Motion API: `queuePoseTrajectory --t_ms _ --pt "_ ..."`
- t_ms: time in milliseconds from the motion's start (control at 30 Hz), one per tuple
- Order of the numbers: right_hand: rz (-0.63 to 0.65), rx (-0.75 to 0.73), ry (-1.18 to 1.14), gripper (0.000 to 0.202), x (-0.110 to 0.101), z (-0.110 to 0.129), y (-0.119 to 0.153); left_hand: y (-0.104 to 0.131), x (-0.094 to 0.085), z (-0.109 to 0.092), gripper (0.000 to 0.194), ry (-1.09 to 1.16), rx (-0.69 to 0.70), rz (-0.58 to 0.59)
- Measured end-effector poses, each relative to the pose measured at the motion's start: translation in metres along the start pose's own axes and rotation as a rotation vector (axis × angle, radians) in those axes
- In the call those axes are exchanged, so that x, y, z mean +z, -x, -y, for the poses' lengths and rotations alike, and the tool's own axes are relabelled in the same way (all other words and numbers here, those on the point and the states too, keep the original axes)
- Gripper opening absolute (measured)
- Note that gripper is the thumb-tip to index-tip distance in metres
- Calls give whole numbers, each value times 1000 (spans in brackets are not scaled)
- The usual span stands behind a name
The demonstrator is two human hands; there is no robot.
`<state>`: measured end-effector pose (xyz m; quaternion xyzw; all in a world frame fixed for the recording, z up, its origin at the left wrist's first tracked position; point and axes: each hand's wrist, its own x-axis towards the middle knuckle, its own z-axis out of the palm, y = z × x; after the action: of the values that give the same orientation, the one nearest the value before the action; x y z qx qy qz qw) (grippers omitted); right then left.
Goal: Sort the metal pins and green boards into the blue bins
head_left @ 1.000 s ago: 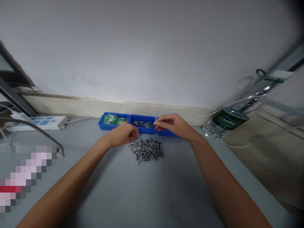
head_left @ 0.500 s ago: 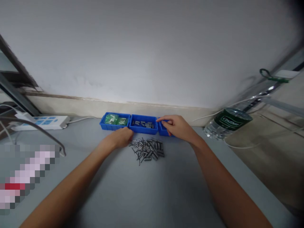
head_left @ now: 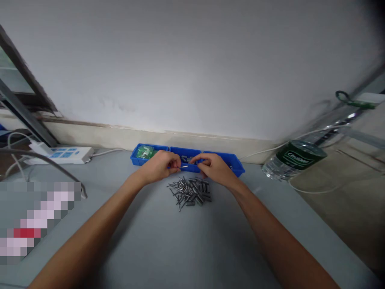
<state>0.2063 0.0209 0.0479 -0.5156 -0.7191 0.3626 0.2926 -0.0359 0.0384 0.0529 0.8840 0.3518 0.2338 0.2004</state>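
My left hand (head_left: 159, 166) is closed in a pinch on a thin metal pin (head_left: 184, 166) that points right, by the front of the middle blue bin (head_left: 185, 150). My right hand (head_left: 218, 170) hangs at the right part of that bin, thumb and index finger curled together; what they hold, if anything, I cannot make out. Short grey metal cylinders (head_left: 185, 159) lie in the middle bin, partly hidden by my fingers. Just below both hands, a pile of thin pins and thicker cylinders (head_left: 191, 190) rests on the grey table (head_left: 180, 249).
The left blue bin (head_left: 137, 162) contains green packets (head_left: 145, 152). The right blue bin (head_left: 239, 169) is partly covered by my right hand. A white power strip (head_left: 72, 155) with cables stands left. A large clear bottle (head_left: 293, 160) with a green label lies at the right edge.
My left hand has risen from beside the pile to the middle bin, a pin now showing in its fingers. My right hand has moved left from the right bin. The view has shifted slightly.
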Motion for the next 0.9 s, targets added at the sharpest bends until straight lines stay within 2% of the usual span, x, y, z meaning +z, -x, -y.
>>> queuePoseTrajectory --t_ms 100,167,300,400,467,533,633,700,800,833,900 --pt "198 -91 -185 30 3 -2 1 0 -1 -1 5 6 3 -18" --pt "212 -110 -269 27 7 -3 1 0 -2 -2 5 7 9 -24" --pt "144 -98 -348 22 9 -4 -2 -2 5 -4 6 -7 -7 -31" --pt "80 -57 -286 21 -4 -5 -4 -3 15 -2 10 -61 -52 8" --pt "-4 -8 -208 18 -19 -8 -3 -2 24 1 16 -114 -34 58" --pt "-140 49 -96 15 -36 -12 -1 -1 32 3 23 -146 8 113" --pt "-281 76 221 15 -53 -16 4 0 39 2 27 -152 31 177" --pt "-189 35 372 16 -55 -14 7 0 40 0 27 -155 28 194" --pt "116 -72 455 17 -46 -8 10 1 36 -2 26 -155 21 206" --pt "177 -94 483 19 -41 -5 10 1 34 -3 26 -155 22 209" --pt "204 -104 582 22 -31 -3 9 2 32 -3 27 -156 33 206"
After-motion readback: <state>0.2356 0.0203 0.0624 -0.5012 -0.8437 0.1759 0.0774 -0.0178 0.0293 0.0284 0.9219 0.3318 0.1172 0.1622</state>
